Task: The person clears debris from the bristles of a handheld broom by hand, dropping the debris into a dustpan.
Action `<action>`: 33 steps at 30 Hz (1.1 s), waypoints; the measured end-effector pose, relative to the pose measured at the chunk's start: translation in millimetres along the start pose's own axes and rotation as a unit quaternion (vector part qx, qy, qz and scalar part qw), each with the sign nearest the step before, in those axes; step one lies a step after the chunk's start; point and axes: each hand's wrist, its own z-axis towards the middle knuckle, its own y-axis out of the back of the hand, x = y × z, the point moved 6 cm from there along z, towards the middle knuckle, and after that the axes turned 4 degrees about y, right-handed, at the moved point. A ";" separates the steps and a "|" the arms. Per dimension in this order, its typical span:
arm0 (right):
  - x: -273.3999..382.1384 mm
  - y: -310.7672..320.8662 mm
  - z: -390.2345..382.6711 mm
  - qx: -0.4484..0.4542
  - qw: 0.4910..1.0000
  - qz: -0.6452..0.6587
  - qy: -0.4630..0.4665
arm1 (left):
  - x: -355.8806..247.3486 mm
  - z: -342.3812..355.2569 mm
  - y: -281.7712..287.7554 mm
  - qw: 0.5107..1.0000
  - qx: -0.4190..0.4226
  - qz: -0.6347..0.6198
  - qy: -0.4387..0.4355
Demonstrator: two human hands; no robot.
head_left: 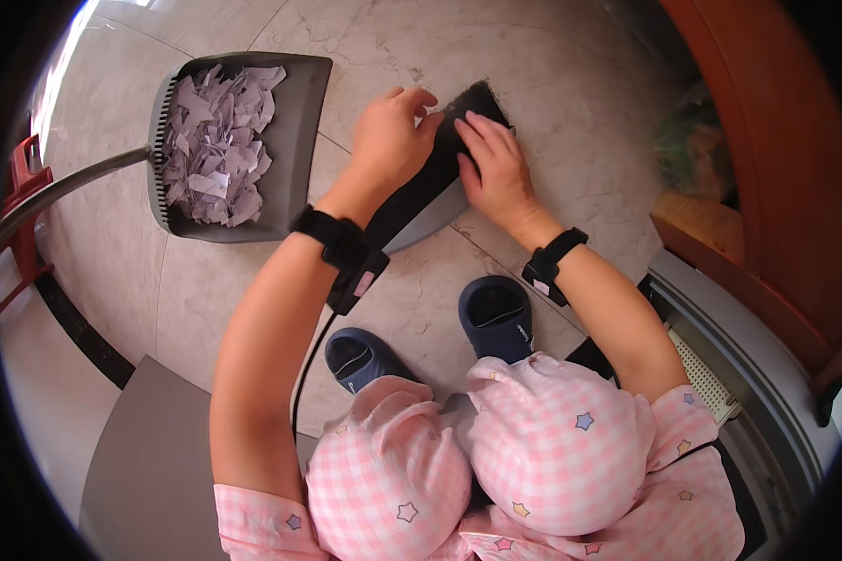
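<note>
Nearest the camera, two knees in pink checked trousers (477, 467) printed with small stars fill the lower middle of the view; the person is crouched, with two dark blue slippers (496, 313) planted on the pale marble floor (571, 93) just beyond the knees. At far left, a red frame (23, 178) stands at the picture's edge. Right of it, a grey long-handled dustpan (295, 140) lies on the floor, loaded with torn pale paper scraps (215, 145). Further right, the left hand (393, 136), a black band at its wrist, rests with curled fingers on the black bristles of a broom head (444, 159), which lies slanted on the floor between dustpan and doorway. The right hand (496, 173), also wearing a black wristband, lies just beside the left, fingers extended flat and pressed onto the same bristles. Neither hand encloses the broom fully; both touch it from above. At far right, an orange-brown wooden frame (767, 140) curves along the edge.
</note>
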 end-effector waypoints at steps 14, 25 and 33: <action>-136.3 9.7 1.8 0.009 0.998 -0.033 0.056 | 1.6 117.7 -119.6 0.972 0.100 -0.144 0.155; -156.8 32.5 2.7 0.013 0.998 -0.029 0.055 | -26.3 132.6 -117.1 0.995 -0.010 0.019 0.102; -126.0 17.1 7.9 -0.017 0.998 -0.016 0.053 | 23.8 85.7 26.9 0.939 -0.303 -0.059 0.153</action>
